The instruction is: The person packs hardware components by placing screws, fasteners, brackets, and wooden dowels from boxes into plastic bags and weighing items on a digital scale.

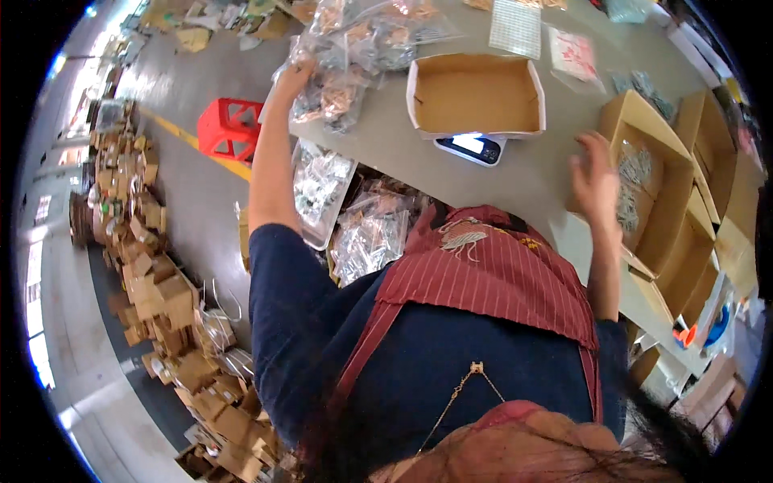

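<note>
Bags (338, 80) of small parts, clear plastic and heaped together, lie at the left end of the grey table (515, 173), the heap running lengthwise away from the person toward the far edge. The left hand (294, 74) reaches up to the near left side of that heap with the arm stretched out, fingers curled onto a bag's edge; whether they pinch it cannot be told. The right hand (594, 173) is blurred, fingers spread and holding nothing, just beside an open cardboard box (644, 181) of small metal pieces at the table's right. Between the hands sits a shallow empty cardboard tray (475, 95) resting on a white scale (471, 147), its long side across the table. More bags fill bins (322, 185) below the table edge. A red plastic stool (228, 127) stands on the floor to the left.
</note>
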{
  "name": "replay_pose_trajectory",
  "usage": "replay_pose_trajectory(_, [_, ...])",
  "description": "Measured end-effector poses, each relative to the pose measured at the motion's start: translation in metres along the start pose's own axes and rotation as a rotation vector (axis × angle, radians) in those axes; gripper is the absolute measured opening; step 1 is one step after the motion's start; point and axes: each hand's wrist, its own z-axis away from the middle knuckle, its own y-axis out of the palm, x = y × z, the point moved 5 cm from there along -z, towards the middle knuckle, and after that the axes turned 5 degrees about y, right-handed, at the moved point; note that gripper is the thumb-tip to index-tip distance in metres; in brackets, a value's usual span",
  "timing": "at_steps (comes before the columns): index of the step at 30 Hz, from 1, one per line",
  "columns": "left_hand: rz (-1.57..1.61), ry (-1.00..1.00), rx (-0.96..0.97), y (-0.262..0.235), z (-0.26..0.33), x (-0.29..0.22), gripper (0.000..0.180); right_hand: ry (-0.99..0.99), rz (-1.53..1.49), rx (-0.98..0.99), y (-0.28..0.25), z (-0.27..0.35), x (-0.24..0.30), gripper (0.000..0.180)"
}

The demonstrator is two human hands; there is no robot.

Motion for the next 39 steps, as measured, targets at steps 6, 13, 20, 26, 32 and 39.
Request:
replay_pose_trajectory(6, [0.227,-0.121,-0.071,0.001,0.020,-0.009,0.094,-0.393,0.236,0.086,0.067,-0.030,0.051,0.034])
replay_pose_trajectory(13, [0.258,-0.043,-0.183,0.001,0.051,0.015,0.094,-0.481,0.176,0.159,0.091,-0.039,0.049,0.026])
replay_pose_trajectory(20, [0.277,-0.071,-0.174,-0.003,0.065,0.010,0.088,-0.459,0.113,0.114,0.099,-0.029,0.058,0.026])
replay_pose_trajectory(26, [0.257,-0.127,-0.094,-0.010,0.061,0.011,0.092,-0.469,0.127,0.123,0.096,-0.025,0.058,0.027])
replay_pose_trajectory(32, [0.013,-0.179,-0.070,-0.024,0.036,-0.015,0.085,-0.406,0.091,0.186,0.074,-0.023,0.066,0.025])
replay_pose_trajectory(39, [-0.080,-0.141,-0.487,-0.099,-0.009,-0.002,0.056,-0.247,0.051,0.014,-0.028,-0.056,0.045,0.026])
